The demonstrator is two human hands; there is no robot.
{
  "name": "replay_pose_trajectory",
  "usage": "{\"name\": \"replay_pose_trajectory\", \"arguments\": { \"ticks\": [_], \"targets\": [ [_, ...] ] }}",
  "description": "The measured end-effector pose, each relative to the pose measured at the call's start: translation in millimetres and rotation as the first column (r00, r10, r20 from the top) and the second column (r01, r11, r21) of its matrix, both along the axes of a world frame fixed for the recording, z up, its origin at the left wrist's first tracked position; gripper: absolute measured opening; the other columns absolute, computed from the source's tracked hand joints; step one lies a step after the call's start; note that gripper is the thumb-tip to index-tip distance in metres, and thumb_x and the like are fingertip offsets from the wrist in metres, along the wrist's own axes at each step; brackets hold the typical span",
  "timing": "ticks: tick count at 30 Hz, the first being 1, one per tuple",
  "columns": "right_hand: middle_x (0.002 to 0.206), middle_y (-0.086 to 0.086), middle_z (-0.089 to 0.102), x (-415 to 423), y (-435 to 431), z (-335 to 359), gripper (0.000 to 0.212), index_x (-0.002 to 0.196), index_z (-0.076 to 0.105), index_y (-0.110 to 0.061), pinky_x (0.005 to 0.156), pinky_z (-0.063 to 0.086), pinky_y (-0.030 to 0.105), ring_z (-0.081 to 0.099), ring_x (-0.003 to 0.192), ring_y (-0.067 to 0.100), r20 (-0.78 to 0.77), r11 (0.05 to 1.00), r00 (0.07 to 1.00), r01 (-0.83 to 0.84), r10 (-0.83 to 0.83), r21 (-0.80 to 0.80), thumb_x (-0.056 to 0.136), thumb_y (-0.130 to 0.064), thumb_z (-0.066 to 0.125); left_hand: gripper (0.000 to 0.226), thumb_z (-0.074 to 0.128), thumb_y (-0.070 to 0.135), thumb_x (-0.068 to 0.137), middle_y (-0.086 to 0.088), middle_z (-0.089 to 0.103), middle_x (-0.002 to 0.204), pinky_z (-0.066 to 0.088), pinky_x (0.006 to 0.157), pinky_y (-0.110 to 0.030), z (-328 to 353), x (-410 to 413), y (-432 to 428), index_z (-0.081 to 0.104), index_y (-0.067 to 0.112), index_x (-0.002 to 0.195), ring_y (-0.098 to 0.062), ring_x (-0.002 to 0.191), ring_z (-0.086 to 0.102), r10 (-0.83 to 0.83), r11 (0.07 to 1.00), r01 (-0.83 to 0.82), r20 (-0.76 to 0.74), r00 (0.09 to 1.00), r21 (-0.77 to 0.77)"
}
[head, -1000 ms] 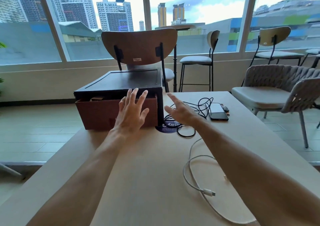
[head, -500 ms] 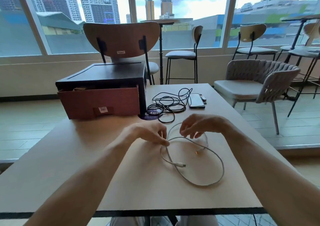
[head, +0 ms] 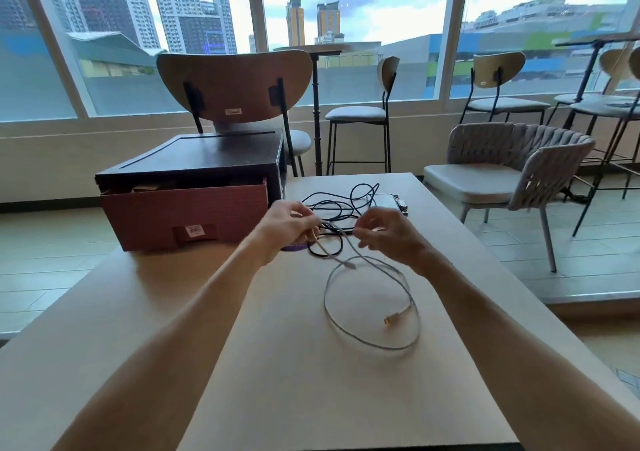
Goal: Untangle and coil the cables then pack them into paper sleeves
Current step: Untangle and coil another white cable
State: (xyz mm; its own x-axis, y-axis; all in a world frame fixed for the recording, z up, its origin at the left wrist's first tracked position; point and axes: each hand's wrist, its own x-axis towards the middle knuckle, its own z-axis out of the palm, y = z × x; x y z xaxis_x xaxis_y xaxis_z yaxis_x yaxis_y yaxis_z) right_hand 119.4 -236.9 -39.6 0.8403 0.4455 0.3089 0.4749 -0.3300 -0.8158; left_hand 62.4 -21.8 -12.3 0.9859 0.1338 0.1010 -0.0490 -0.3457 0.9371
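Observation:
A white cable (head: 398,341) lies in a loose loop on the wooden table (head: 277,364), its gold-tipped plug (head: 389,320) inside the loop. My left hand (head: 285,223) pinches one stretch of this cable above the table. My right hand (head: 389,230) pinches another stretch a short way to the right. The strand hangs between both hands and drops to the loop. Behind my hands a tangle of black cables (head: 341,204) rests on the table.
A dark box with a reddish-brown drawer (head: 183,215) stands at the far left of the table. A phone (head: 386,201) lies behind the black cables. A wooden chair (head: 235,83) is beyond the table, a woven armchair (head: 502,170) to the right.
My hands left the drawer front, took hold of the white cable and lifted part of it toward the black tangle. The loop on the table has shifted shape.

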Motion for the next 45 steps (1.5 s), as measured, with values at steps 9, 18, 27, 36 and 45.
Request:
{"name": "replay_pose_trajectory", "arguments": {
  "ticks": [9, 18, 27, 36, 45],
  "targets": [
    [0.08, 0.013, 0.065, 18, 46, 27, 0.028, 0.1, 0.063, 0.01, 0.07, 0.048, 0.024, 0.06, 0.07, 0.01, -0.192, 0.935, 0.915, -0.353, 0.354, 0.038, 0.103, -0.015, 0.051, 0.011, 0.056, 0.003, 0.099, -0.009, 0.066, 0.084, 0.056, 0.062, -0.016, 6, 38, 18, 0.067, 0.002, 0.101, -0.01, 0.072, 0.067, 0.09, 0.865, -0.038, 0.08, 0.993, -0.501],
    [0.064, -0.005, 0.04, 42, 62, 62, 0.022, 0.102, 0.059, -0.006, 0.052, 0.041, 0.019, 0.035, 0.052, 0.005, -0.41, 0.602, 0.516, -0.282, 0.752, 0.747, 0.102, -0.017, 0.04, 0.021, 0.051, 0.037, 0.102, 0.001, 0.066, 0.114, 0.048, 0.093, -0.033, 6, 66, 28, 0.067, 0.023, 0.1, -0.014, 0.113, 0.061, -0.13, 0.97, 0.158, 0.16, 0.979, -0.184],
    [0.077, -0.001, 0.058, 50, 65, 57, 0.024, 0.107, 0.06, -0.006, 0.079, 0.049, 0.029, 0.053, 0.064, 0.008, -0.316, 0.505, 0.488, -0.324, 0.814, 0.8, 0.103, -0.014, 0.038, 0.019, 0.064, 0.029, 0.093, -0.003, 0.062, 0.083, 0.053, 0.085, -0.046, 10, 88, 13, 0.07, 0.013, 0.102, -0.021, 0.082, 0.058, -0.072, 0.916, 0.155, 0.229, 0.971, -0.369],
    [0.072, -0.006, 0.052, 50, 63, 71, 0.033, 0.123, 0.056, -0.004, 0.061, 0.037, 0.019, 0.031, 0.06, 0.005, -0.34, 0.539, 0.513, -0.309, 0.788, 0.783, 0.095, -0.011, 0.039, 0.018, 0.06, 0.019, 0.1, 0.004, 0.048, 0.067, 0.034, 0.051, -0.018, 29, 78, 21, 0.077, 0.019, 0.103, -0.007, 0.055, 0.037, 0.013, 0.975, 0.054, 0.297, 0.955, -0.217],
    [0.077, -0.001, 0.063, 41, 66, 91, 0.021, 0.098, 0.059, -0.006, 0.065, 0.054, 0.024, 0.055, 0.062, 0.006, -0.201, 0.279, 0.465, -0.105, 0.862, 0.955, 0.102, -0.013, 0.04, 0.017, 0.059, 0.032, 0.099, 0.01, 0.056, 0.059, 0.037, 0.05, -0.03, 51, 60, 11, 0.075, 0.032, 0.099, -0.015, 0.055, 0.041, -0.161, 0.969, 0.106, 0.245, 0.956, 0.222]
  ]
}}
